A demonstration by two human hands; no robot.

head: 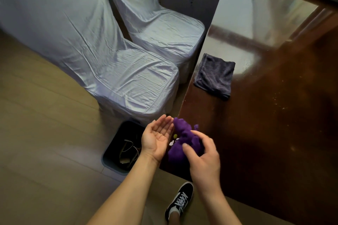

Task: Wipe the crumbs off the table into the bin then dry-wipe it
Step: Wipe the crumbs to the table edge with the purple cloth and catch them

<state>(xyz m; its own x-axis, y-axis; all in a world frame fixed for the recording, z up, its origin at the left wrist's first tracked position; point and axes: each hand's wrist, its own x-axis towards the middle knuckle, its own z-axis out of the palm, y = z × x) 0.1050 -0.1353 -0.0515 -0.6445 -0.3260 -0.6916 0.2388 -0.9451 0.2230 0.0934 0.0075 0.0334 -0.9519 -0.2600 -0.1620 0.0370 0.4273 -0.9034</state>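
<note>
My right hand [203, 157] grips a bunched purple cloth [184, 137] at the near left corner of the dark glossy wooden table [265, 124]. A few white and yellow-green crumbs [172, 140] sit at the table's edge between the cloth and my left hand [158, 136]. That hand is cupped palm-up just off the edge, holding nothing. Directly below it on the floor stands a dark bin [118, 148] with scraps inside. A folded grey cloth [215, 76] lies on the table near its left edge. Fine crumbs [278, 100] speckle the tabletop further right.
Two chairs in pale fabric covers [128, 82] stand along the table's left side, the nearer one just behind the bin. My foot in a black-and-white sneaker [180, 201] is on the wood floor by the table's near edge.
</note>
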